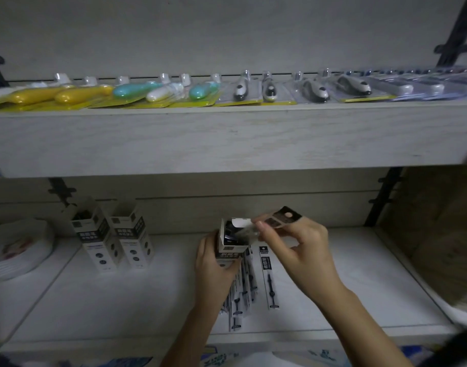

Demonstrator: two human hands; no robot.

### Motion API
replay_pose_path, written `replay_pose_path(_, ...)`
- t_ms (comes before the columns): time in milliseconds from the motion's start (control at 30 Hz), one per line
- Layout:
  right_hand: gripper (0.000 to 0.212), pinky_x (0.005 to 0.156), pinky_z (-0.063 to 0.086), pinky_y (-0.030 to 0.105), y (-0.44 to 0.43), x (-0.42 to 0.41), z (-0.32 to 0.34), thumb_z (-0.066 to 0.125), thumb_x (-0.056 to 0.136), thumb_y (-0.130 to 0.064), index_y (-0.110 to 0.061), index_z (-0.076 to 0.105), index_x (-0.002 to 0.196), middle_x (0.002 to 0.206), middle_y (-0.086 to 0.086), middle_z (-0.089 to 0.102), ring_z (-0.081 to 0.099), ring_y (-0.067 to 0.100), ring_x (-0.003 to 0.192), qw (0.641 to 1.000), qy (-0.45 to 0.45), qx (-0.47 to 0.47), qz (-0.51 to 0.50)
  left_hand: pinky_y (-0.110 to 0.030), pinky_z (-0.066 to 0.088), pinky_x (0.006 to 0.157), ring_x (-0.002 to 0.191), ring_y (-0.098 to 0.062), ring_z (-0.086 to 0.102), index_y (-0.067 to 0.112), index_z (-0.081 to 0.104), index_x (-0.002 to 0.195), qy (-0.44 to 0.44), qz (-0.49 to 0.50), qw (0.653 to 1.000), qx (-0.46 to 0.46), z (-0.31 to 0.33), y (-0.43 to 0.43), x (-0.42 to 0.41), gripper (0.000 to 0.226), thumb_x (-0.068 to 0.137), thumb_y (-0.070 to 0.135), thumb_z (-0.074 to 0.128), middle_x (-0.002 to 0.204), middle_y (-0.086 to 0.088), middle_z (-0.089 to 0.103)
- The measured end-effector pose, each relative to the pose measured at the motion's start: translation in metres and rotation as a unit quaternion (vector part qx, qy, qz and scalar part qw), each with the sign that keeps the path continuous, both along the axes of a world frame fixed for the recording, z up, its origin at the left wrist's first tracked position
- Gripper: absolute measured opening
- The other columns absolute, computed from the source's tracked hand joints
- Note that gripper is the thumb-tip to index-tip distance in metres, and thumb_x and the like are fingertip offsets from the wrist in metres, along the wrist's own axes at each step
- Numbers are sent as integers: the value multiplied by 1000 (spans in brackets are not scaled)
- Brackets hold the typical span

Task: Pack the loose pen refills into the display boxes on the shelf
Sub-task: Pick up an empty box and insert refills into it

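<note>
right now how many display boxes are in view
3: the far-left box and its neighbour box stand side by side; the centre box is gripped by the left hand. Others may be hidden.

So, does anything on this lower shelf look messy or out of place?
Only the loose refill packs: they lie in an untidy fan on the shelf, partly beneath the left hand, with one pack apart to their right. The two display boxes further left stand side by side. Nothing looks spilled or damaged.
</note>
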State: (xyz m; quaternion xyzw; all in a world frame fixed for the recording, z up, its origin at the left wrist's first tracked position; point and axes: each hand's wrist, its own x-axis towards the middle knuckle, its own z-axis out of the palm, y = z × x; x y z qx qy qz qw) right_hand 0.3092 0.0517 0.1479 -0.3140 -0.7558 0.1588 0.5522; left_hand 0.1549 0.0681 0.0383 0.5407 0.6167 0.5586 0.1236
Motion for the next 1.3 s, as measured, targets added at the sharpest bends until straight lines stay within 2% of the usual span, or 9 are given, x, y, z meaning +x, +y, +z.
replay_pose_path(167,30,67,52,21,9,-10,-8,52,88,-40,-20,74,91,87,-10,71,65,1,80,992,-84,-89,25,-35,53,78,94,-17,59,14,56,112,12,-8,1000,9,1,2,-2,52,65,14,80,104,0,55)
replay_pose_path(300,43,60,49,39,12,-15,-12,37,90,-56,-21,63,92,72,-4,67,62,10,66,982,-141,-129,-5,-38,54,80,96,-18,59,14,55,114,19,-7,1000,11,-1,4,-3,54,66,15,80,108,0,55)
replay_pose_path(400,33,64,48,39,14,-21,-12,36,92,-52,-23,51,98,80,-4,63,60,15,73,977,-166,-134,-1,-37,54,78,95,-17,60,16,55,114,19,-5,1000,20,-1,5,-3,54,66,15,80,106,1,55)
replay_pose_path(500,43,74,48,36,19,-27,-17,36,88,-54,-21,55,106,90,1,62,58,19,84,973,-207,-93,-30,-32,52,79,96,-14,59,14,55,117,26,-6,999,30,-1,5,-4,57,66,17,80,108,3,55)
replay_pose_path(633,25,69,44,32,22,-33,-20,56,86,-39,-18,65,97,80,1,65,56,19,82,973,-212,-57,-67,-38,53,77,96,-20,59,10,54,114,33,-5,999,26,-6,7,-6,54,67,16,79,107,-2,55)
replay_pose_path(833,20,70,47,30,25,-38,-19,59,82,-39,-24,68,91,80,-12,68,56,12,80,982,-164,-64,-65,-32,53,70,88,-19,60,10,55,106,24,-2,999,25,-9,7,-6,48,65,9,79,97,1,53)
replay_pose_path(1033,15,68,48,32,23,-34,-19,57,80,-34,-26,69,82,75,-15,68,57,9,75,990,-110,-24,-89,-34,52,69,85,-19,59,9,57,104,29,6,999,23,-12,8,-8,48,63,12,81,96,4,51)
replay_pose_path(1200,11,64,36,26,29,-35,-28,63,78,-35,-31,73,77,62,-12,67,56,15,70,972,-196,13,-126,-24,45,66,81,-17,57,6,55,101,18,6,999,30,-9,8,-5,46,64,9,81,91,4,48)
replay_pose_path(1300,18,64,35,27,30,-36,-30,56,81,-37,-32,73,80,61,-10,66,55,16,70,972,-199,5,-124,-26,46,65,82,-17,57,8,55,103,13,-2,1000,28,-11,8,-6,46,64,10,80,92,2,51)
